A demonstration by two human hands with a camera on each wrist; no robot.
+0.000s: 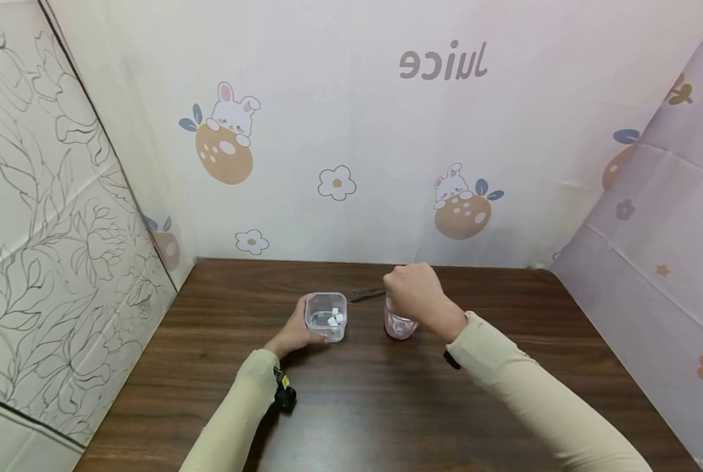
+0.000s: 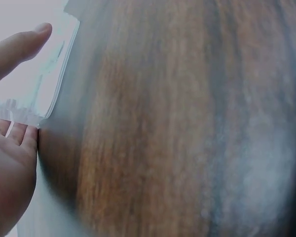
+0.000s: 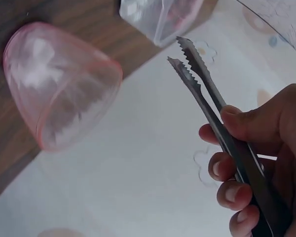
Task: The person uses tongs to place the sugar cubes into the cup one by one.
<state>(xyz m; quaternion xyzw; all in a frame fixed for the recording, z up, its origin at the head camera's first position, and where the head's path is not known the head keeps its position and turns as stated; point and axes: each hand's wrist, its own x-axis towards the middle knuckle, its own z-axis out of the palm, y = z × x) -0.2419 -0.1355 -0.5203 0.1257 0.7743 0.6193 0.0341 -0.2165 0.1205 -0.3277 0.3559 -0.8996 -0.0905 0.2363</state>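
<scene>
Gripping hands, left hand (image 1: 295,331) curled round clear container (image 1: 327,335) of white cubes (image 1: 340,318), right hand (image 1: 417,292) pinching tongs (image 3: 247,163) by pink cup (image 1: 399,327)

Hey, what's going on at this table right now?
A person's left hand is gripping a clear container with a few small white cubes in it. Their right hand holds metal tongs, the serrated tips slightly apart with nothing visible between them. In the head view, that hand partly covers a pink see-through cup, which is on the wooden table to the right of the container. I can't tell what, if anything, is inside the cup.
</scene>
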